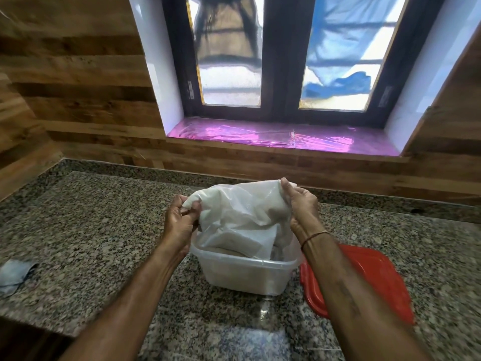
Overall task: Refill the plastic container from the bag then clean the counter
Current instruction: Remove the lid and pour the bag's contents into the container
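Note:
A clear plastic bag point(239, 209) with pale contents is held upended over a translucent plastic container point(244, 277) standing on the granite counter point(99, 220). The bag's lower end hangs inside the container's open top. My left hand point(179, 222) pinches the bag's left corner. On the other side, my right hand point(299, 204) grips the bag's upper right corner, slightly higher. What lies in the container's bottom is hidden by the bag.
A red lid point(364, 280) lies flat on the counter just right of the container, partly under my right forearm. A bluish-grey cloth point(15, 274) sits at the counter's left edge. Wood-panelled wall and a window sill with pink film point(281, 136) run behind.

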`<state>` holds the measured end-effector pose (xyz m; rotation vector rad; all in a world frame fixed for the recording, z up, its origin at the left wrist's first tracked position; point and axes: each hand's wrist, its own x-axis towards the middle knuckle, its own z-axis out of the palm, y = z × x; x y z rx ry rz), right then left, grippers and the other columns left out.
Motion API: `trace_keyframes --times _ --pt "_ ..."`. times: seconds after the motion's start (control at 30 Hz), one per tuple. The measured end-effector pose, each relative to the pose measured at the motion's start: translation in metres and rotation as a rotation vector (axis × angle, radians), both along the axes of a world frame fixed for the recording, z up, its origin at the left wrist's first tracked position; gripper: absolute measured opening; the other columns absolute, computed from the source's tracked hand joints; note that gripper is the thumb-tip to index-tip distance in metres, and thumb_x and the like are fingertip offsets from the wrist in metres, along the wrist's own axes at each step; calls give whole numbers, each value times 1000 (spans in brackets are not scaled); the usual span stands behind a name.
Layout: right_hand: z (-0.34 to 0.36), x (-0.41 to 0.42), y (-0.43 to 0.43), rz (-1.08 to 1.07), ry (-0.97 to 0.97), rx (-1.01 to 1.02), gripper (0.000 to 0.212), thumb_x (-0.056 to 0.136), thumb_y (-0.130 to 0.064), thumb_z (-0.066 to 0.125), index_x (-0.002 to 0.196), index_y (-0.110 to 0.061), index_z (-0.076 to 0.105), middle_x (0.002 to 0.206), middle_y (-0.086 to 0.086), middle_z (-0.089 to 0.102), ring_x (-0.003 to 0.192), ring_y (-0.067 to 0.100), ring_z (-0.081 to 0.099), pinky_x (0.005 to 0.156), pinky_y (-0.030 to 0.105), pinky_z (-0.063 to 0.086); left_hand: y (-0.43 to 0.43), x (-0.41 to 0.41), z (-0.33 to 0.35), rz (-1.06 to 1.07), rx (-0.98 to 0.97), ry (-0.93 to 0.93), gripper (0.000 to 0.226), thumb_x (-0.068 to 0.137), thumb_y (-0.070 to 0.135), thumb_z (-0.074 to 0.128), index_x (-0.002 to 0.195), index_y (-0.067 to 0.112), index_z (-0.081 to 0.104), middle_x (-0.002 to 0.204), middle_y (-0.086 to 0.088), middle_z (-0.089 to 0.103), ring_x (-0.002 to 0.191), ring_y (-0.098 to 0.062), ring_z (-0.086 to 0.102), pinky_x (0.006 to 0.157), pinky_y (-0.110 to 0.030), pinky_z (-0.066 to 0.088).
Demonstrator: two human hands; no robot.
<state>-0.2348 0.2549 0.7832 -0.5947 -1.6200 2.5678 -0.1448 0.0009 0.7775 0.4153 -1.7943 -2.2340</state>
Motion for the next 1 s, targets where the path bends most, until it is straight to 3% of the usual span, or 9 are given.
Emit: trace_keyframes --times 0.07,0.13,0.2,0.3,0.5,0.63,0.77,0.9,1.0 --pt "-1 -4 -6 -36 -13 86 39 80 -17 88 102 -9 57 91 7 66 73 14 63 57 21 58 4 2 -1 3 -75 20 15 101 12 64 88 14 55 83 -6 66 72 -18 65 60 -37 59" --pt "-5 -7 -8 -36 -22 134 45 80 -12 87 110 -9 53 93 5 62 76 15 61 64 25 56 8 4 -1 17 -142 29 17 100 14 65 92 6 52 83 -8 65 71 -19 62 59 -38 57" --pt "-7 -10 -5 -8 -14 89 39 84 -3 82 112 -8 56 92 6 63 74 16 61 60 25 58 8 6 -3 21 -204 42 21 99 16 67 89 7 50 80 -7 63 70 -19 59 59 -38 53" --pt "-6 -15 7 42 16 79 19 87 2 77 97 -11 67 84 7 70 67 17 63 48 21 55 4 10 -3 24 -252 66 22 100 15 66 83 16 51 80 -5 62 72 -18 57 60 -37 50" --pt "8 -19 29 29 83 134 23 92 -1 71 81 -18 60 72 3 63 45 4 58 40 17 48 -20 16 -7 39 -422 67 18 99 11 64 85 11 53 77 1 58 76 -15 51 69 -33 43" --pt "15 -20 39 114 131 176 24 94 -5 70 77 -20 61 76 3 61 63 15 53 45 20 48 -28 19 -2 57 -548 43 19 97 7 65 83 12 53 78 -12 61 72 -17 54 64 -36 48" --pt "29 -18 57 269 159 225 23 95 -13 70 76 -23 63 73 -7 63 67 12 55 50 22 47 -41 22 13 -42 -669 9 21 95 9 68 82 20 57 81 -3 67 76 -19 60 67 -40 53" --pt "38 -17 67 386 199 324 21 97 -20 69 78 -25 62 76 -9 60 65 9 55 49 22 47 -47 28 39 -319 -617 -19 15 93 22 74 103 19 63 104 -5 70 97 -22 69 74 -34 60" --pt "40 -17 61 430 223 334 21 97 -21 68 78 -25 60 77 -8 57 65 9 52 47 20 45 -27 15 54 -315 -958 -90 39 83 54 79 115 36 65 115 7 69 101 -14 68 79 -40 62"
